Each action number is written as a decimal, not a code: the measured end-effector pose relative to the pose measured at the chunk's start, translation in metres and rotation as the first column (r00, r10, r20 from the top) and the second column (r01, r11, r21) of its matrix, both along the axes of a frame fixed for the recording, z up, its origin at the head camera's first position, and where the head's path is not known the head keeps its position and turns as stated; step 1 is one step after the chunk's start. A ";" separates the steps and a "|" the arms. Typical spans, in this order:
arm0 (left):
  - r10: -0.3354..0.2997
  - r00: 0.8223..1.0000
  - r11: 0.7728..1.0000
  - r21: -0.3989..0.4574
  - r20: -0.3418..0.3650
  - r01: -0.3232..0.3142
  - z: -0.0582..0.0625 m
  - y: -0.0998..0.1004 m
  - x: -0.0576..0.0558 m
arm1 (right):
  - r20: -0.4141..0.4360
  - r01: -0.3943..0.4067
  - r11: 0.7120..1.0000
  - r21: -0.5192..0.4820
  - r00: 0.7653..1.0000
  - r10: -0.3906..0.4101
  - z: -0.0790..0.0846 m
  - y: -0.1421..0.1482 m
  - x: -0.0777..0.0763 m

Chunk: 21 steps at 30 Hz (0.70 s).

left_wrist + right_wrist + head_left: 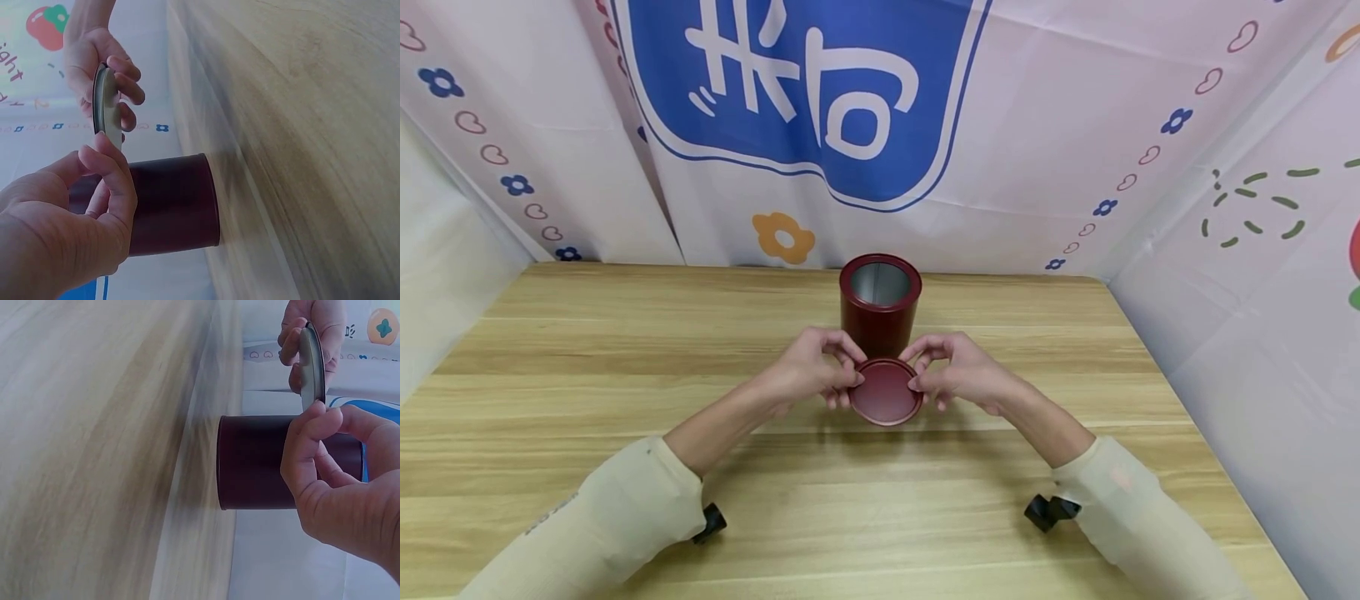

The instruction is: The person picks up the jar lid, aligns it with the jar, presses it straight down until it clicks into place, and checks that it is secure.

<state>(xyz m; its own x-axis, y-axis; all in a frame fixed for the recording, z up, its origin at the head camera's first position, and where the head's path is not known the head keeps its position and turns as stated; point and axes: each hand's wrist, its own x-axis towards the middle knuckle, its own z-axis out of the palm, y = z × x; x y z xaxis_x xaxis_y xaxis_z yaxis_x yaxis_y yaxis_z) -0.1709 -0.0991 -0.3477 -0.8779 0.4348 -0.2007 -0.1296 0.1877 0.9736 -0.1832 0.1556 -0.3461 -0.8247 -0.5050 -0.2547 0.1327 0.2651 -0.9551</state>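
A round dark red lid (886,393) is held up between both hands, in front of a dark red canister (877,329). My left hand (820,367) pinches the lid's left edge between thumb and fingers. On the opposite edge, my right hand (958,369) grips it the same way. The canister stands upright and uncovered, its silvery inside showing in the head view. Both wrist views show the lid (107,103) edge-on, raised off the table, with a pale metal underside. Behind the hands, part of the canister's wall (256,462) is hidden.
The wood-grain table (625,350) carries the canister near its back edge. A white printed cloth (1022,167) with a blue sign and flowers hangs right behind it, and more cloth closes off both sides. Small black devices (1051,512) sit at both sleeve cuffs.
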 end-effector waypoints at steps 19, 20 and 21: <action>-0.005 0.999 1.000 -0.006 -0.049 0.005 0.013 -0.002 -0.001 | -0.016 0.005 1.000 0.009 1.000 -0.004 0.015 -0.001 -0.003; -0.005 0.999 1.000 -0.006 -0.052 0.004 0.014 -0.002 -0.001 | -0.017 0.005 1.000 0.009 1.000 -0.005 0.016 -0.001 -0.003; -0.004 0.999 1.000 -0.006 -0.052 0.003 0.015 -0.002 -0.001 | -0.020 0.004 1.000 0.009 1.000 -0.004 0.017 -0.001 -0.003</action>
